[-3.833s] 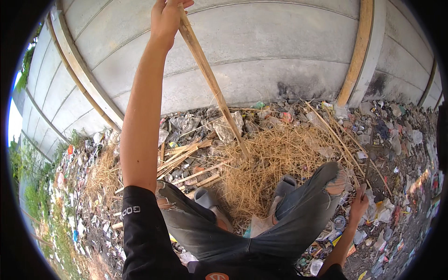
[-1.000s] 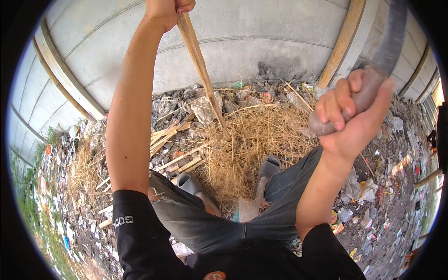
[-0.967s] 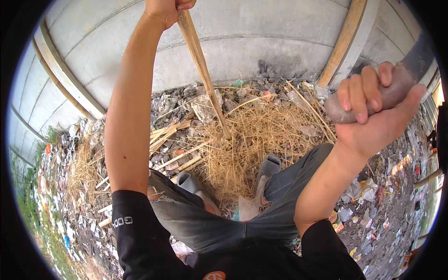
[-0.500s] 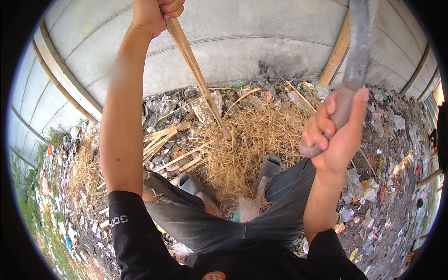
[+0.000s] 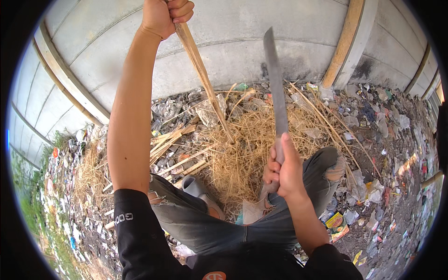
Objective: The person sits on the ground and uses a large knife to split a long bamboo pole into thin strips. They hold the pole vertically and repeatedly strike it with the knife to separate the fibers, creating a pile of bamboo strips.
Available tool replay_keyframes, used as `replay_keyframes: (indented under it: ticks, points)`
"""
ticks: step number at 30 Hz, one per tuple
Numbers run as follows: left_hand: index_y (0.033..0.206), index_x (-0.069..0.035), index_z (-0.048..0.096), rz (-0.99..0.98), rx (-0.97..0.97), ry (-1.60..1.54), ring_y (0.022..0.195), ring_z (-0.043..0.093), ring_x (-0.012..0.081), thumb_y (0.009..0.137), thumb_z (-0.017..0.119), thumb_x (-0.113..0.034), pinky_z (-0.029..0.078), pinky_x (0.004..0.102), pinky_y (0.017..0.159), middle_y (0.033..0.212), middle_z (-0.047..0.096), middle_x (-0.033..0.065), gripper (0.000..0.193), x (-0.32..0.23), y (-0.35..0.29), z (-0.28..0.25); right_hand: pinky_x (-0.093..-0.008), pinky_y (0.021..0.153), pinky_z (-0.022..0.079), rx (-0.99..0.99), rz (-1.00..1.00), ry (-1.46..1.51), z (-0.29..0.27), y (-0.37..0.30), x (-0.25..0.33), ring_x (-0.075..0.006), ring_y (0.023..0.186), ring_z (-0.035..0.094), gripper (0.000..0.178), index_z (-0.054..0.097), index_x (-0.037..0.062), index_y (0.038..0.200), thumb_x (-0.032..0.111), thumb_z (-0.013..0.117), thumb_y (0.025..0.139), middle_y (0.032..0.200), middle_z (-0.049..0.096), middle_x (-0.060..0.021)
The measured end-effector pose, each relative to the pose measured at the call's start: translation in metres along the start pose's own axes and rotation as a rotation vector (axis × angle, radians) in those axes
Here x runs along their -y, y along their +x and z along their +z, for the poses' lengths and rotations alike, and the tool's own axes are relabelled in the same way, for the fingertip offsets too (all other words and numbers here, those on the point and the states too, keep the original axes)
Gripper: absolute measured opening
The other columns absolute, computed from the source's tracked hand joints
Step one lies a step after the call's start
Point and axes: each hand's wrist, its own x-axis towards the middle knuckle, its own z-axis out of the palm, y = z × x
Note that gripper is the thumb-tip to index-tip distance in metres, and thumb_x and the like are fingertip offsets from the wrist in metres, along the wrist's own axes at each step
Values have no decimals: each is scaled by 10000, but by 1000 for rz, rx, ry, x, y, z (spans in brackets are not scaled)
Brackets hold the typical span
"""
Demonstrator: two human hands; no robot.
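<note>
My left hand (image 5: 164, 15) is raised high and grips the top of a long split bamboo strip (image 5: 205, 79), whose lower end rests in a pile of dry straw (image 5: 247, 149) between my knees. My right hand (image 5: 284, 170) holds the handle of a long grey machete (image 5: 275, 88); its blade points up and away, just right of the strip and apart from it. I am squatting in dark jeans and grey rubber boots (image 5: 198, 189).
A grey concrete panel wall (image 5: 242, 42) with a wooden post (image 5: 343, 44) stands close ahead. Cut bamboo slats (image 5: 175, 144) lie left of the straw. Litter and plastic scraps (image 5: 373, 121) cover the ground at right and left.
My right hand has come down from shoulder height to above my right knee, and the machete blade now points upright beside the strip. The left hand keeps holding the strip up.
</note>
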Motion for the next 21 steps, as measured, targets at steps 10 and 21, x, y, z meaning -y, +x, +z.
replay_keyframes:
  ticks: [10,21]
  points:
    - [583,-235,259,-47,4,-36,406,212,107,986,421,-296,172,292,384,502,219,-56,438,21,28,57,-321,411,380,202,-501,242,31,-1,-21,-134,403,376,648,451,122,829,749,357,964,532,376,5]
    - [588,-232,255,-8,-99,8,402,219,110,969,446,-305,180,295,382,502,228,-55,432,10,14,23,-284,434,358,203,-1046,196,5,-30,162,-83,373,312,636,456,131,855,751,363,965,534,351,42]
